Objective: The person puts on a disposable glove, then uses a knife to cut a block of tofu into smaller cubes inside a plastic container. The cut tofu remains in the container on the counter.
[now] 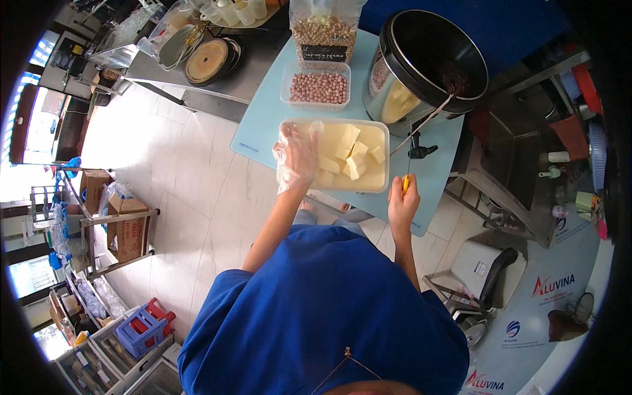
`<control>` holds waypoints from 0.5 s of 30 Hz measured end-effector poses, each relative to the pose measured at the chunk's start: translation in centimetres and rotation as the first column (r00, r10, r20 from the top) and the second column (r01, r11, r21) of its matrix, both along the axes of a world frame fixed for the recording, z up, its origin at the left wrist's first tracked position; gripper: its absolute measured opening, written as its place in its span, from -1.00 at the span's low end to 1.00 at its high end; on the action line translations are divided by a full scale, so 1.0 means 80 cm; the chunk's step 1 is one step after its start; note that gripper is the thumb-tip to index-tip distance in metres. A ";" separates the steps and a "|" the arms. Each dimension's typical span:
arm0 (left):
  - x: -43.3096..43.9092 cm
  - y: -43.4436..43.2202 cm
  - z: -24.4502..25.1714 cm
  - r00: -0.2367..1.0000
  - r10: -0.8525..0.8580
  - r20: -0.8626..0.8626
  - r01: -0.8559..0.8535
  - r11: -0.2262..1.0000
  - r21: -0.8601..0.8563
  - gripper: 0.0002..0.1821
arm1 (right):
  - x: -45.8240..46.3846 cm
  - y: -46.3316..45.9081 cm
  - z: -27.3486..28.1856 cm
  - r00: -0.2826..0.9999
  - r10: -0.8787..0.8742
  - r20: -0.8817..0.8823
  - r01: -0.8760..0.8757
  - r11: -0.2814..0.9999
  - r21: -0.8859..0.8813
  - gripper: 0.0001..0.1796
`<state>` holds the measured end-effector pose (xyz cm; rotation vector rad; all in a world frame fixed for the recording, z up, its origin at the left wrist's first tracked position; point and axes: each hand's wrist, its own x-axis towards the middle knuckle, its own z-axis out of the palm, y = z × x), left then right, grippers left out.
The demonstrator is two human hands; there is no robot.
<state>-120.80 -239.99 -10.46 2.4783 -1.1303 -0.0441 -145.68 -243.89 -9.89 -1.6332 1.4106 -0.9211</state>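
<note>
My left hand [295,155], in a clear plastic glove, lies over the left end of a rectangular plastic container [387,157]; whether its fingers grip anything is hard to tell. Several pale yellow blocks [357,160] sit in the container in creamy liquid or on a creamy base. My bare right hand [404,202] grips the yellow handle [406,185] of a thin knife, its narrow blade pointing away from me, just right of the container. Beyond the container stands a plastic tub [285,91] of small pinkish balls [318,89].
A bag of tapioca pearls [323,42] stands at the glass tabletop's [256,123] far edge. At the back right is a large cooker [395,79] with a dark pot [419,34], a long thin stick leaning from it. A steel counter [217,84] adjoins on the left, a steel sink [508,163] on the right.
</note>
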 end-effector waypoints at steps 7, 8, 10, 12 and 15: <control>-0.002 -0.007 0.002 0.992 0.076 -0.099 -0.080 0.996 -0.029 -0.35 | 0.008 -0.004 0.013 0.989 0.062 0.131 -0.071 0.995 0.064 -0.75; -0.001 -0.006 0.002 0.990 0.082 -0.113 -0.083 0.996 -0.011 -0.35 | 0.009 -0.005 0.014 0.989 0.075 0.129 -0.082 0.995 0.055 -0.74; 0.005 -0.006 0.001 0.991 0.042 -0.123 -0.044 0.999 -0.012 -0.35 | 0.009 -0.007 0.023 0.987 0.093 0.130 -0.103 0.992 0.075 -0.75; 0.008 -0.003 -0.002 0.997 -0.001 -0.074 -0.001 1.000 -0.030 -0.42 | 0.008 -0.008 0.025 0.985 0.104 0.139 -0.116 0.990 0.081 -0.75; 0.012 0.002 -0.004 0.983 -0.119 0.142 0.130 0.989 -0.069 -0.52 | 0.004 -0.010 0.023 0.981 0.104 0.163 -0.118 0.990 0.082 -0.75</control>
